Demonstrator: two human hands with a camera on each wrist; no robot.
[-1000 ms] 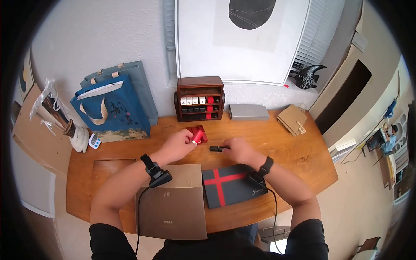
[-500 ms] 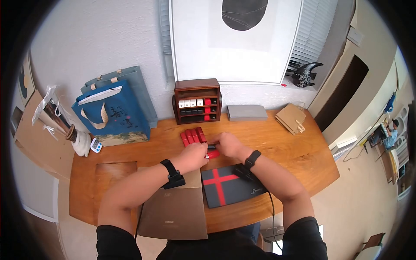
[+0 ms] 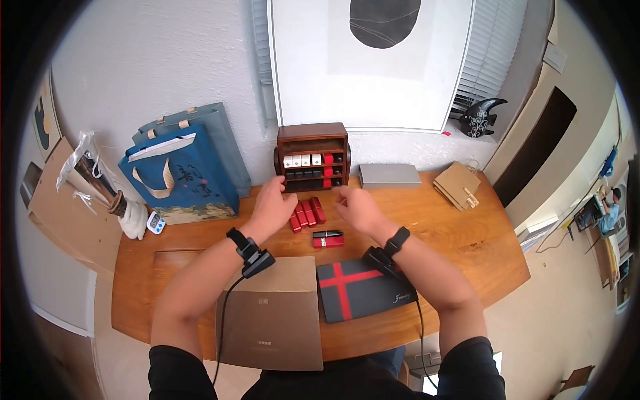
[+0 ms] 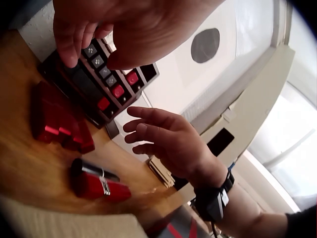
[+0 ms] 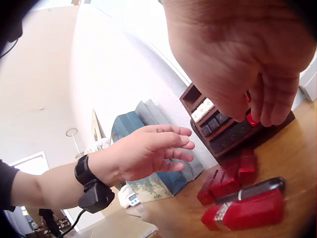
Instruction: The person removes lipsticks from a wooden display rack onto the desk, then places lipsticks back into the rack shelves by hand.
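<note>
My left hand (image 3: 270, 212) is raised beside the dark wooden rack (image 3: 312, 132), fingers apart and empty. On the rack's other side hovers my right hand (image 3: 361, 212), also holding nothing. Both hands show relaxed fingers in the wrist views. White, black and red small boxes fill the rack's lower shelves. Several red boxes (image 3: 307, 213) lie side by side on the table between the hands. Nearer the front, a black tube (image 3: 328, 234) lies along a single red box (image 3: 328, 243); the right wrist view shows the tube (image 5: 257, 189) beside the box (image 5: 252, 212).
A brown box (image 3: 270, 327) and a black box with red ribbon (image 3: 367, 297) lie at the table's front. Blue bags (image 3: 180, 183) stand at the left with a small timer (image 3: 156, 223). A grey box (image 3: 389, 175) and brown paper bags (image 3: 456, 185) lie at the back right.
Both hands have let go of the red box and black tube, which now lie together on the table. The hands have moved apart and back toward the rack.
</note>
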